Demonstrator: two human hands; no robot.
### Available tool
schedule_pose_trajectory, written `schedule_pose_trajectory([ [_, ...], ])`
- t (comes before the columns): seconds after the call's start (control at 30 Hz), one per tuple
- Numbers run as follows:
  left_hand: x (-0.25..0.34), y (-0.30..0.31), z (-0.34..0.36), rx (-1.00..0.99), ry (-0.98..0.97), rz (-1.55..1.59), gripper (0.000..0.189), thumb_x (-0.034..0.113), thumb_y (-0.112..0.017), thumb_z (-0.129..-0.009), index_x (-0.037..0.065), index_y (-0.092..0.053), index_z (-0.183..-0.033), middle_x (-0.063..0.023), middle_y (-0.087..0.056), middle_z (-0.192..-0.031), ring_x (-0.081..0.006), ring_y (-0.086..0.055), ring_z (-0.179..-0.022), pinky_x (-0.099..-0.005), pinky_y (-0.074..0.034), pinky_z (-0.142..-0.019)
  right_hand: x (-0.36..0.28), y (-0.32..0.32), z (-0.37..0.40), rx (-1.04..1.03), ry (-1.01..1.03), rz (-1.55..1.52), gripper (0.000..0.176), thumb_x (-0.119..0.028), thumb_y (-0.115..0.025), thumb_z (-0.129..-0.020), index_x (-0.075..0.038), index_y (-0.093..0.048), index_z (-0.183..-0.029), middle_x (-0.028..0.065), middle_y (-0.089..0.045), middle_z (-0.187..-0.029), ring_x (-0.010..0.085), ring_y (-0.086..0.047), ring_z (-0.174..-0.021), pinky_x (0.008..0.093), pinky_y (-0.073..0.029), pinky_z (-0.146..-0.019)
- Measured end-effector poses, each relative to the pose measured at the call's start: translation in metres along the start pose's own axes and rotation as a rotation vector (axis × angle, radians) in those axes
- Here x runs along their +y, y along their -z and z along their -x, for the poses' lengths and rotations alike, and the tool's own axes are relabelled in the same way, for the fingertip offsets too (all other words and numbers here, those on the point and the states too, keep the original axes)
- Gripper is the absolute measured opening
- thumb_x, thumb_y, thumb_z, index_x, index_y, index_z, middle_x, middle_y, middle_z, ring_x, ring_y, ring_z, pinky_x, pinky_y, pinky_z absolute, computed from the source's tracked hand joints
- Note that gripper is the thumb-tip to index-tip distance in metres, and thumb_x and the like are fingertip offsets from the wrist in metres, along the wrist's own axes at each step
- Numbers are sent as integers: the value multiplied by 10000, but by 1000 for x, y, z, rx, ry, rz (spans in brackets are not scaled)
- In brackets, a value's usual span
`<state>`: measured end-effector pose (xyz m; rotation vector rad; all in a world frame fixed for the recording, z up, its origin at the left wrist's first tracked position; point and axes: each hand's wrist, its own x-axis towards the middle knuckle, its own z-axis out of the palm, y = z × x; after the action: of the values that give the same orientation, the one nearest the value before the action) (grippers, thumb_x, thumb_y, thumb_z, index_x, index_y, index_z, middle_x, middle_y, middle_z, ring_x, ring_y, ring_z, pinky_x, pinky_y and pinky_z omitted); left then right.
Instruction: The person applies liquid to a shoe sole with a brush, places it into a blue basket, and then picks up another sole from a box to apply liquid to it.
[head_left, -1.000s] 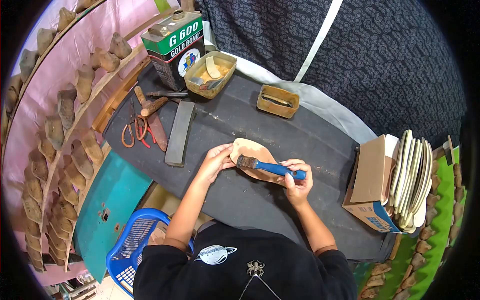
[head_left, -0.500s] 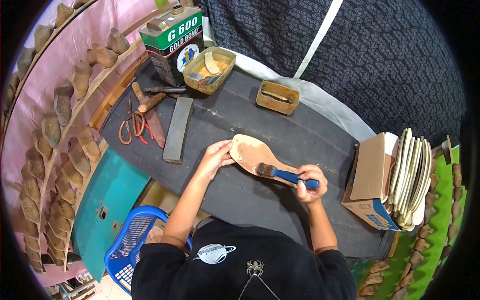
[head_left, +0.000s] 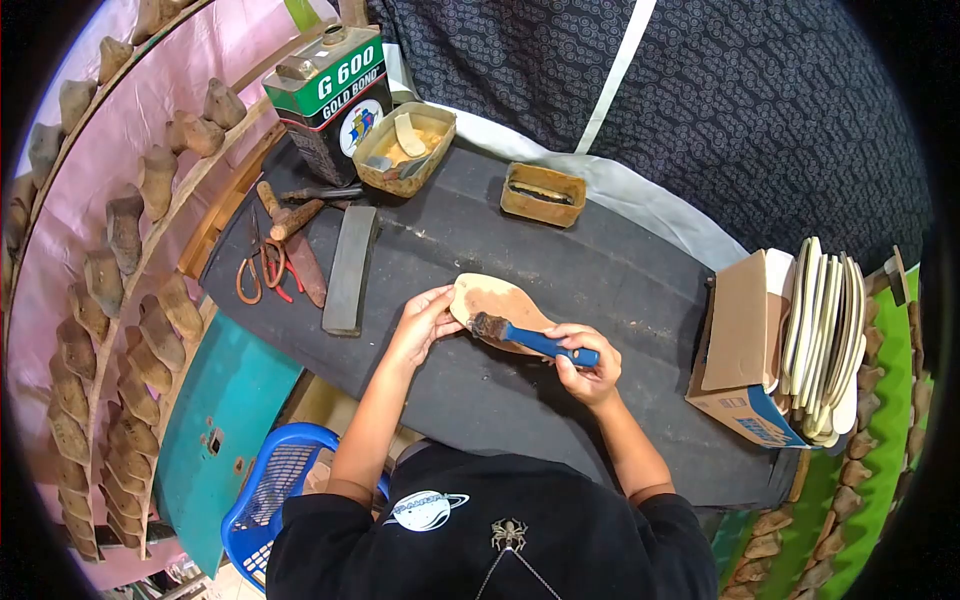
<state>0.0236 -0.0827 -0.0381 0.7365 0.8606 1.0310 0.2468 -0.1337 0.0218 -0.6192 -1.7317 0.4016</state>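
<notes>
My left hand [head_left: 428, 322] pinches the rounded end of a tan shoe insole [head_left: 500, 298] above the dark table. In my right hand [head_left: 592, 368] is a brush [head_left: 540, 342] with a blue handle, gripped with fingers and thumb. The brush's dark bristles lie against the insole's near edge, close to my left fingers. A damp-looking darker area spreads over the middle of the insole. Its narrow end is partly hidden behind the brush and my right hand.
Left on the table [head_left: 430, 400] lie a grey block [head_left: 350, 270], scissors [head_left: 250, 275] and a hammer [head_left: 290, 215]. Behind them stand a G 600 can [head_left: 325, 100] and two tubs [head_left: 405, 150] [head_left: 543, 195]. Insoles fill a carton [head_left: 735, 330] at right. A blue basket [head_left: 285, 470] sits below.
The brush has moved left along the insole toward my left hand, my right hand going with it. The whole view has shifted slightly.
</notes>
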Motion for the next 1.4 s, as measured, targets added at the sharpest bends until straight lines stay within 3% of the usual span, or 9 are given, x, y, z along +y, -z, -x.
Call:
schedule_pose_trajectory([
  [0.13, -2, 0, -1, -11, -3, -7, 305, 225, -448, -849, 4, -472, -1058, -76, -572, -929, -139, -574, -816, -265, -470, -726, -2, 13, 6, -11, 47, -75, 137, 16, -478, -656, 12, -420, -780, 194, -544, -702, 234, -567, -615, 326, -483, -592],
  [0.3, -2, 0, -1, 2, 0, -13, 295, 225, -450, -847, 9, -477, -1047, -69, -573, -924, -129, -573, -806, -258, -470, -715, -2, 18, 12, 124, 39, -95, 138, 8, -492, -644, 21, -443, -772, 190, -551, -680, 236, -573, -598, 327, -484, -589],
  [0.43, 1, 0, 0, -5, 4, -17, 294, 225, -459, -844, 11, -480, -1043, -71, -575, -926, -131, -576, -800, -259, -471, -713, -2, 5, 13, 44, -57, -125, 145, -33, -502, -733, 8, -425, -849, 210, -555, -814, 256, -568, -768, 348, -473, -679],
  [0.63, -2, 2, -1, 4, 10, -6, 288, 217, -475, -836, 10, -481, -1035, -79, -576, -926, -140, -579, -799, -262, -474, -704, 1, -8, 14, 88, -219, -191, 178, 0, -559, -686, 3, -454, -830, 188, -573, -831, 254, -587, -781, 341, -468, -674],
  [0.7, -4, 3, -2, 6, 9, 6, 285, 215, -479, -835, 9, -481, -1033, -80, -576, -925, -142, -579, -801, -264, -475, -703, 3, 5, 13, -3, -123, -73, 151, 2, -544, -689, -5, -453, -809, 188, -564, -821, 239, -583, -756, 329, -465, -659],
  [1.0, -3, 0, -1, 31, -2, -11, 283, 221, -480, -835, 13, -483, -1028, -70, -576, -915, -142, -579, -797, -270, -473, -708, 0, 41, 7, 93, -101, -69, 85, -50, -500, -678, 4, -442, -709, 165, -547, -654, 194, -546, -584, 287, -455, -550],
  [1.17, -3, 0, -1, 34, -3, -23, 269, 216, -474, -837, 16, -490, -1015, -69, -580, -900, -135, -579, -789, -262, -477, -695, -3, 22, 7, 193, -163, -122, 109, -26, -510, -719, 5, -441, -798, 166, -564, -733, 207, -570, -692, 301, -464, -649],
  [1.23, -2, 0, -1, 24, -5, -17, 267, 216, -473, -837, 17, -490, -1015, -68, -580, -899, -133, -580, -785, -258, -478, -689, 1, 11, 10, 94, -157, -164, 165, 19, -538, -726, 2, -440, -857, 169, -567, -837, 234, -570, -812, 317, -449, -729],
  [1.4, -2, -1, 0, 39, -6, -11, 262, 213, -471, -837, 23, -489, -1016, -62, -581, -897, -124, -580, -774, -247, -481, -674, 7, 4, 12, 25, -174, -96, 179, 12, -550, -711, -12, -441, -851, 145, -571, -841, 220, -568, -820, 302, -446, -723],
])
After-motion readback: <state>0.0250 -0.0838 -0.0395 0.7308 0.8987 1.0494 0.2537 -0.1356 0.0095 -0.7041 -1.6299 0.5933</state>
